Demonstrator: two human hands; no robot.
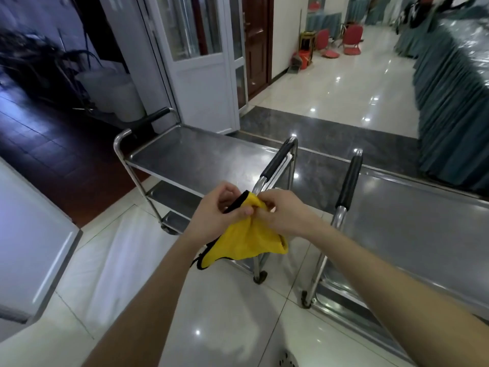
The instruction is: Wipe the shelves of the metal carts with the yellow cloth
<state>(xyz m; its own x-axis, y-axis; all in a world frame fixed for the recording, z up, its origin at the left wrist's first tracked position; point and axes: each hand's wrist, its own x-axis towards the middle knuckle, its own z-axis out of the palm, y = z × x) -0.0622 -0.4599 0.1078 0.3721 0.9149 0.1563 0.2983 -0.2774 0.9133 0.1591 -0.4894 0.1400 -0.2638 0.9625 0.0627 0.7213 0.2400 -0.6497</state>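
Glossy white tile floor [227, 300], dark stone strip [330, 133] behind the carts. Two steel carts side by side: left cart [201, 154], right cart [412, 223], black-grip handles near each other. White glazed door [203, 83] beyond, red chairs [353, 39] and teal-skirted tables [449, 107] further back. Yellow cloth [246, 239], black-edged, hangs mid-air in front of the carts, touching no shelf. Left hand [219, 210] and right hand [280, 210] both pinch its top edge.

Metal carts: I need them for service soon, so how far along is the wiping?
Nothing looks wiped yet. In hand: the left hand and right hand both pinch the yellow cloth in the air, off any shelf. Left to do: the shelves of the cart near the white door and the cart beside it.
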